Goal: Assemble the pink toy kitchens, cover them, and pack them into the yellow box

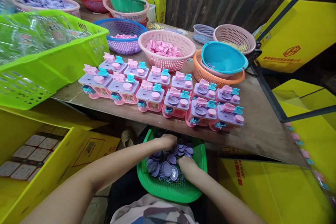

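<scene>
A green basket [168,192] rests on my lap, below the table edge, filled with several small purple plastic discs [168,166]. My left hand [164,142] reaches into the far side of the basket, its fingers curled down among the discs. Near the right side of the pile, my right hand [187,167] also digs in with bent fingers. What either hand holds is hidden. On the wooden table [262,126] above stand two rows of several pink and purple toy machines [151,98].
A pink basket of pink pieces [166,47], a blue-rimmed purple basket [122,35], and a teal bowl in an orange basket [223,59] sit behind the toys. A lime green crate [47,63] is on the left. Yellow cartons [275,189] flank my seat.
</scene>
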Available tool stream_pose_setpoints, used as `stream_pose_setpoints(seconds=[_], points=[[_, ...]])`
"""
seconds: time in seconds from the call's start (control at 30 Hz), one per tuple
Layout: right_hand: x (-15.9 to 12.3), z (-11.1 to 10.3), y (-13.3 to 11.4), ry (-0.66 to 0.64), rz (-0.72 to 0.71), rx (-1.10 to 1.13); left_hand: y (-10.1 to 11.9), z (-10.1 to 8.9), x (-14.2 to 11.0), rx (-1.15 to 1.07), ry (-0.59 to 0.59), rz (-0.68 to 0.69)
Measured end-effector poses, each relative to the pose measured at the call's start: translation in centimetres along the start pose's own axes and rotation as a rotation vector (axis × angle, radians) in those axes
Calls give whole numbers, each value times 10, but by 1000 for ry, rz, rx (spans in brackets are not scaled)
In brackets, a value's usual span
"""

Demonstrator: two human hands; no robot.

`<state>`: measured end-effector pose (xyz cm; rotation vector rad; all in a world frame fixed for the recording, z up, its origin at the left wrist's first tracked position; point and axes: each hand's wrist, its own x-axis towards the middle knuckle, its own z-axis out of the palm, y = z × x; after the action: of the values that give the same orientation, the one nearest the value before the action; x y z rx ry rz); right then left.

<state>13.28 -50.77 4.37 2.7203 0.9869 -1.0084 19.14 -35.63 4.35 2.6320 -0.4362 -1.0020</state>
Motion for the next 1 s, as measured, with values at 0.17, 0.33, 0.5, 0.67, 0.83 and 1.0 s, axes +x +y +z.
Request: stream_pose_setpoints(seconds=[0.17, 0.33, 0.5, 0.67, 0.83, 1.0], points=[[3, 0, -4, 60, 32, 2, 1, 8, -3, -60, 160, -14], [7, 6, -5, -13, 4, 15, 15, 8, -2, -100, 152, -11], [-6, 7, -2, -42, -52, 49, 8, 0, -18, -176, 200, 20], [-5, 13, -18, -57, -114, 53, 1, -6, -30, -241, 213, 83], [-8, 5, -13, -17, -166, 124, 1, -9, -45, -333, 264, 175], [-22, -15, 10, 108, -170, 322, -5, -15, -66, -514, 358, 112]])
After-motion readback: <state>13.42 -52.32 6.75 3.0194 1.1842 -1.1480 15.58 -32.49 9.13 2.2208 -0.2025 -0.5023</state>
